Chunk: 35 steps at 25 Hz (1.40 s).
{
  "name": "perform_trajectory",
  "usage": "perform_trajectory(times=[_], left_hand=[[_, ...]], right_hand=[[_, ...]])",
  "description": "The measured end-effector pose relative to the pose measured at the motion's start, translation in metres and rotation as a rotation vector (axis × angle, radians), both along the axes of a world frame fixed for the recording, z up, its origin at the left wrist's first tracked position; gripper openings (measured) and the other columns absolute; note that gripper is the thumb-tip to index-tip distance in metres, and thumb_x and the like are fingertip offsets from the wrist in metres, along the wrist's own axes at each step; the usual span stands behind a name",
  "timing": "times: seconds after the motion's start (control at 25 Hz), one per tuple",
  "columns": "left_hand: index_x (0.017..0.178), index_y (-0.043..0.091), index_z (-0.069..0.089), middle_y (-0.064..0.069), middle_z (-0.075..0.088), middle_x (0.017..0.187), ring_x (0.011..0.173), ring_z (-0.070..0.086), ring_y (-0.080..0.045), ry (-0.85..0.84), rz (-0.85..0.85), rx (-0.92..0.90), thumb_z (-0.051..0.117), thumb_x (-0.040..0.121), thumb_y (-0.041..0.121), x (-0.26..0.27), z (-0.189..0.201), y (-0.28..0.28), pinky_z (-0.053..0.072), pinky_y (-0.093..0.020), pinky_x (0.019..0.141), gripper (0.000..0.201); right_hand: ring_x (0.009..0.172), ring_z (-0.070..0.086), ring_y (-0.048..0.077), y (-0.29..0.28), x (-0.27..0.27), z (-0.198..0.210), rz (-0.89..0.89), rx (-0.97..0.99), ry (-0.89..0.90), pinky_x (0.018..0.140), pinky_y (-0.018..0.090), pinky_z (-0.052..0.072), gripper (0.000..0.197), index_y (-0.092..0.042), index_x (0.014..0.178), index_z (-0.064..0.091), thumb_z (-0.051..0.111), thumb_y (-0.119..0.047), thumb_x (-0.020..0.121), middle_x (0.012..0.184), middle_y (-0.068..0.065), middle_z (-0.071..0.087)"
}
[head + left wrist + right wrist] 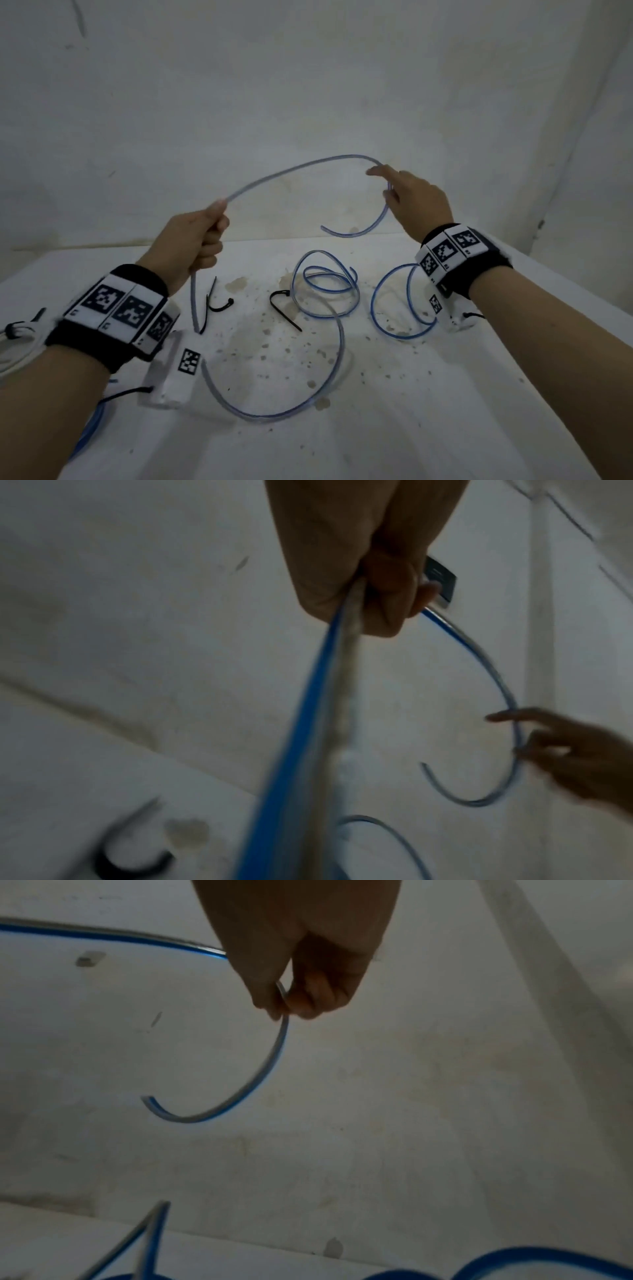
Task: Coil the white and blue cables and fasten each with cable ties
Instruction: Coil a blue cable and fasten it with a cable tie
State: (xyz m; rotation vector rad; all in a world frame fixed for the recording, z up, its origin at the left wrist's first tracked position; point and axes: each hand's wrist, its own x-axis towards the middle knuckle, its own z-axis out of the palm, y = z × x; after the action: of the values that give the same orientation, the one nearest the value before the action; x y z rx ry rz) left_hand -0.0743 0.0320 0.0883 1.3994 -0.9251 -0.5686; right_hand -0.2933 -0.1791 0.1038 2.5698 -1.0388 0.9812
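At frame centre, the left hand (pixel 195 240) fists the white-and-blue cable (pixel 291 169), anchoring it, while the right hand (pixel 416 202) pinches it near its free end, arching a first loop. Black cable ties (pixel 284 308) wait on the table (pixel 445 394) below.

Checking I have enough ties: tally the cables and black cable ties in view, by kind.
White-and-blue cables: 2, the held cable gripped by the left hand and right hand, the looped cable on the table
Black cable ties: 2
Total: 4
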Motion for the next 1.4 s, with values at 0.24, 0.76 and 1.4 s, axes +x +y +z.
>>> perform_trajectory(times=[0.24,0.76,1.4], left_hand=[[0.06,0.019,0.03,0.013,0.022,0.038,0.031,0.016,-0.001,0.271,-0.127,-0.242,0.034,0.099,0.032,-0.064,0.004,-0.045,0.015,-0.012,0.03,0.042],[0.062,0.018,0.032,0.011,0.026,0.033,0.026,0.02,-0.005,0.707,0.0,-0.45,0.024,0.102,0.03,-0.038,0.001,-0.045,0.015,-0.013,0.031,0.042],[0.064,0.018,0.034,0.008,0.025,0.036,0.027,0.02,-0.001,0.405,-0.147,-0.176,0.029,0.1,0.028,-0.015,0.019,0.008,0.013,-0.013,0.029,0.038]], right_hand=[[0.068,0.057,0.019,0.045,-0.018,-0.011,0.182,0.703,0.144,0.069,0.031,0.049,0.043,-0.03,0.134,0.039,0.042,-0.044,0.094,0.083,0.003,0.062],[0.054,0.054,0.016,0.032,-0.07,-0.064,0.141,0.964,-0.005,0.051,0.023,0.045,0.02,-0.014,0.078,0.057,0.046,-0.021,0.094,0.073,0.004,0.061],[0.017,0.022,0.004,-0.018,-0.022,-0.033,0.198,1.335,-1.468,0.024,0.012,0.018,0.037,-0.01,0.062,0.033,0.025,0.004,0.096,0.046,0.005,0.033]])
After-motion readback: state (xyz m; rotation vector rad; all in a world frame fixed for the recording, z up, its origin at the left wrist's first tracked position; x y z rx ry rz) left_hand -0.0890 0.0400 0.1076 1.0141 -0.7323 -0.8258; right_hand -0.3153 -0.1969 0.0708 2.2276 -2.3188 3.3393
